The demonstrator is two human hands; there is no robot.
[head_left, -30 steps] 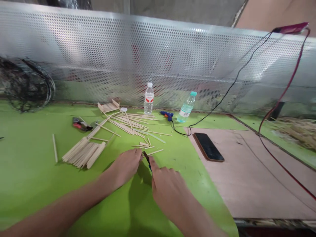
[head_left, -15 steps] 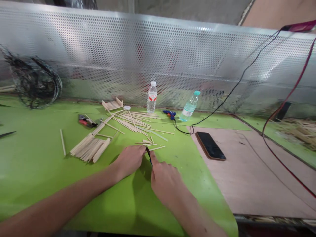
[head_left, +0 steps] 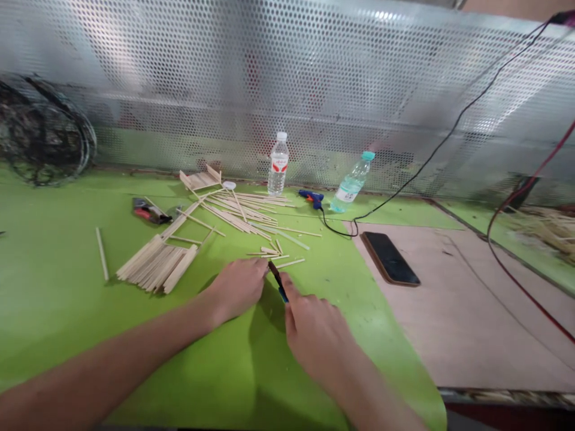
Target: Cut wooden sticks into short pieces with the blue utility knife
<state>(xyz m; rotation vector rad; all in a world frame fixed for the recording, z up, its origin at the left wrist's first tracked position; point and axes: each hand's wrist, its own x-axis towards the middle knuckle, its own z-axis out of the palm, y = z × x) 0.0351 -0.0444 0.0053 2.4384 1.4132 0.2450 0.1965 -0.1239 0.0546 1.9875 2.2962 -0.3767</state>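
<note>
Checking the position of the cut

From where I stand, the right hand point(head_left: 317, 329) is wrapped around a knife point(head_left: 278, 281), index finger laid along it, with the tip directed at the left hand point(head_left: 242, 287). Left hand: fingers bunched low over the bench point(head_left: 215, 371), at the left end of a thin wooden stick point(head_left: 291, 263); whether they pinch that end or only press it, I cannot tell. The stick lies on the green surface, its visible length pointing right, near a group of short pieces point(head_left: 268, 251).

Change noted: compared with half a second ago, the right hand sits slightly farther from the left, and more of the knife shows between them. Judgement: the knife is probably between strokes; no fresh separation can be made out, so treat this cut as unfinished
</note>
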